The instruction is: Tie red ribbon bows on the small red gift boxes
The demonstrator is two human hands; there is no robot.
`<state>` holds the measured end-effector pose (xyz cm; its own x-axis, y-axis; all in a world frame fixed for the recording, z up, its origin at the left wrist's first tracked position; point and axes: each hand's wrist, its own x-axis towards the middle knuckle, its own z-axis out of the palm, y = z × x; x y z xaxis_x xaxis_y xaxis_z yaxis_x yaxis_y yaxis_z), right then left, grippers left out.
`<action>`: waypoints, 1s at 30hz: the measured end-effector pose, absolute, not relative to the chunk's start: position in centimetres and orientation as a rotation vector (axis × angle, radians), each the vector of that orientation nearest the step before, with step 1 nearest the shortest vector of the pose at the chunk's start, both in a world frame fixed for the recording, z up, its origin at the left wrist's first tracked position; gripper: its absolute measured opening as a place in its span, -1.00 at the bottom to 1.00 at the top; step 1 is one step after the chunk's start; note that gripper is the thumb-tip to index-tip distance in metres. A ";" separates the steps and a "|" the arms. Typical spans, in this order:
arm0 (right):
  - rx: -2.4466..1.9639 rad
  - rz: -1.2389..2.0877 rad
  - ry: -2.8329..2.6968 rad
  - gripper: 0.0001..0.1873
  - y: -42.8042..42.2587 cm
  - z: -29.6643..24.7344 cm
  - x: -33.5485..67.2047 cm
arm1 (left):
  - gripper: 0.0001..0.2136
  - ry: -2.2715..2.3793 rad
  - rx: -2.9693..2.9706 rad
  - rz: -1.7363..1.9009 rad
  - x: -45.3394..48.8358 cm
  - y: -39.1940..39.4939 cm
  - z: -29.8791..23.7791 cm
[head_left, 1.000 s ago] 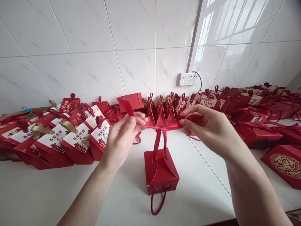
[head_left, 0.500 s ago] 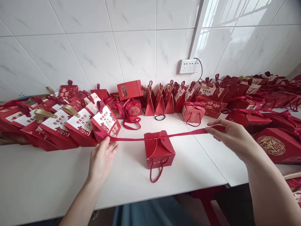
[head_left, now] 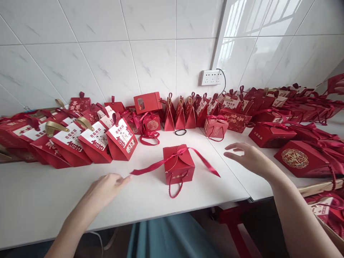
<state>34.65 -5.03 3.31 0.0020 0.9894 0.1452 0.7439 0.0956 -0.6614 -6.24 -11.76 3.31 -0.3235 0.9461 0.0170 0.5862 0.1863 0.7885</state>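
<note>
While seemingly tying the ribbon (head_left: 154, 165) on the box (head_left: 179, 168) at near centre of the counter (head_left: 150, 202), probably pinch both ends for a bow with left hand (head_left: 104, 190) and right hand (head_left: 251, 159), both open and empty.

One red box (head_left: 178, 163) is counted between one left hand (head_left: 107, 189) and one right hand (head_left: 249, 157), and on that box one rope handle (head_left: 174, 196) and two ribbon ends (head_left: 154, 166) are seen! Behind it, one black ring (head_left: 180, 134) is tallied, then three narrow pointed boxes (head_left: 170, 118). Behind and right of it, one small ribboned box (head_left: 216, 127) is spotted, with one socket strip (head_left: 211, 77) farther beyond. The crowded boxes (head_left: 96, 138) to its left and right are too overlapped to be counted.
</note>
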 end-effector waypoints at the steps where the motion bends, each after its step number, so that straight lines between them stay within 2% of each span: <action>1: -1.636 0.550 -1.833 -0.57 -5.1 3.5 33.9 | -0.74 2.141 1.549 0.857 -5.9 -12.0 4.3; 3: -1.450 0.663 -1.929 -0.56 -4.8 4.0 31.7 | -0.76 2.191 1.713 0.866 -4.4 -11.7 6.0; 5: -1.289 0.806 -2.052 -0.54 -4.1 4.3 29.3 | -0.76 1.901 1.841 0.930 -2.5 -10.5 6.9; 10: -1.148 1.067 -2.158 -0.41 -1.9 4.1 26.0 | -0.64 1.362 1.681 0.477 -0.2 -6.7 5.7; 14: -1.018 1.422 -2.023 -0.44 -1.6 3.6 26.0 | -0.59 1.082 1.453 0.367 -0.6 -5.5 5.0; 22: -0.686 1.832 -1.635 -0.47 -0.4 1.3 26.7 | -0.59 0.945 1.430 0.334 -1.5 -2.9 4.6; 25: -0.674 1.908 -1.608 -0.46 0.0 0.7 27.2 | -0.63 0.973 1.402 0.446 -1.9 -2.2 3.1; 30: -0.704 2.042 -1.601 -0.56 -0.3 0.1 27.4 | -0.62 0.979 1.319 0.489 -2.1 -2.1 2.1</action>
<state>27.44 -0.33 0.12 -0.7689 0.6285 -0.1175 -0.0361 -0.2261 -0.9734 -2.09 -2.13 2.08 0.5346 0.7844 -0.3145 0.2201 0.2301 0.9479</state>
